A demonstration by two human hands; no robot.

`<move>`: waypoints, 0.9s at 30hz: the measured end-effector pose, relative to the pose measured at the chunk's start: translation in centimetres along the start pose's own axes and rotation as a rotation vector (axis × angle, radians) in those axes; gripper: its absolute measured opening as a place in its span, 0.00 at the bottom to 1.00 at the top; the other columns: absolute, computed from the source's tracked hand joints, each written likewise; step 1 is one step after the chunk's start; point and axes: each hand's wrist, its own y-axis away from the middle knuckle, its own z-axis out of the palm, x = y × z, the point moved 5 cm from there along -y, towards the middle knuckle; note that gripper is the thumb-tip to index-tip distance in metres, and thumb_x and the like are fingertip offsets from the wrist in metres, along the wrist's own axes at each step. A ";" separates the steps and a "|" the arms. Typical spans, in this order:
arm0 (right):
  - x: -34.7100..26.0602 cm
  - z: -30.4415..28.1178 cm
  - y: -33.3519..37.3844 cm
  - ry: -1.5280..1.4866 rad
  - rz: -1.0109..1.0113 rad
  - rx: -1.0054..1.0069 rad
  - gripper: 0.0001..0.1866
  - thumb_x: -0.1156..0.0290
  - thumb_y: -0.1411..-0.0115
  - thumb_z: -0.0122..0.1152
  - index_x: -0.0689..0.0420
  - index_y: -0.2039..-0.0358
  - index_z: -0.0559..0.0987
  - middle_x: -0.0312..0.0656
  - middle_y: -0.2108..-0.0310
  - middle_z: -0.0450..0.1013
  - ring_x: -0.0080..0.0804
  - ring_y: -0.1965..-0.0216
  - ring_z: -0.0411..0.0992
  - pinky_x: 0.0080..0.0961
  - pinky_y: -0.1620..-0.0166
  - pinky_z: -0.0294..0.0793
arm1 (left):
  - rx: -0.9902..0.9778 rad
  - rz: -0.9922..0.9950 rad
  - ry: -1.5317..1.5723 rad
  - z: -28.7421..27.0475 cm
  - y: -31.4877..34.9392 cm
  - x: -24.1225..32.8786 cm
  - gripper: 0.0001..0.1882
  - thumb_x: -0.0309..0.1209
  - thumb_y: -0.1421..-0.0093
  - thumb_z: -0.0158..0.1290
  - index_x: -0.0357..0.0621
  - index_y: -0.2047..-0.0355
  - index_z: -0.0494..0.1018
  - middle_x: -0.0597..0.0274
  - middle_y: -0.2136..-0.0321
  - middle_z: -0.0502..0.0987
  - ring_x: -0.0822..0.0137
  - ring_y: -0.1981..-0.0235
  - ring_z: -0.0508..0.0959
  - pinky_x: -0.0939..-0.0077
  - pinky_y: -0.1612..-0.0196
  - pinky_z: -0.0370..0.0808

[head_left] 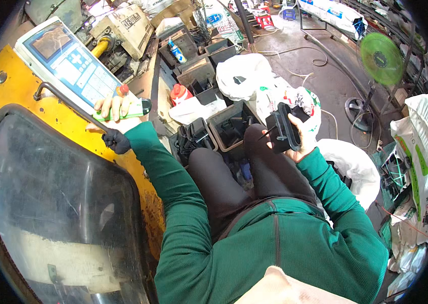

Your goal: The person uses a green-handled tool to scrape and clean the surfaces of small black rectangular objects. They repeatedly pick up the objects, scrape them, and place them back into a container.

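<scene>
At the lower edge of the machine's control panel [79,68], my left hand [116,107] has its fingers curled over a bright green, long slim object [134,110] with a black end. Its exact kind is hard to make out. A red knob [123,90] sits just beyond the fingers. Beneath the wrist, a dark bar handle [74,107] ends in a black wrapped knob [116,141]. My right hand [302,134], above my right thigh, grips a black moulded plastic part [283,129] with an oblong rim. A thin dark piece juts from its left side.
Ahead of my knees stand dark bins [231,126] with black parts. White plastic bags [244,76] lie beyond, beside a red-capped bottle [179,93]. A white sack [350,167] is at my right. The yellow machine door [67,202] fills the left; a green fan [381,59] stands far right.
</scene>
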 end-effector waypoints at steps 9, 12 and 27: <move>-0.3 1.5 0.5 -0.055 0.020 -0.149 0.28 0.51 0.37 0.50 0.60 0.45 0.68 0.57 0.56 0.73 0.45 0.59 0.76 0.46 0.60 0.79 | -0.303 -0.103 -0.066 6.6 3.4 0.8 0.23 0.52 0.49 0.62 0.49 0.65 0.72 0.74 0.77 0.76 0.79 0.83 0.70 0.82 0.79 0.64; -0.3 2.2 0.9 -0.077 0.015 -0.165 0.28 0.51 0.37 0.48 0.56 0.42 0.65 0.56 0.53 0.71 0.46 0.55 0.75 0.46 0.60 0.80 | -0.193 -0.105 -0.120 8.4 6.2 0.0 0.23 0.55 0.43 0.54 0.49 0.63 0.70 0.72 0.75 0.75 0.76 0.80 0.70 0.79 0.78 0.63; -1.6 -4.8 0.1 0.479 -0.139 0.153 0.21 0.62 0.40 0.59 0.58 0.50 0.74 0.41 0.64 0.76 0.23 0.66 0.75 0.22 0.65 0.78 | -0.409 -0.632 -1.839 2.8 18.6 -18.8 0.06 0.30 0.49 0.58 0.46 0.75 0.71 0.59 0.81 0.74 0.57 0.79 0.77 0.67 0.76 0.72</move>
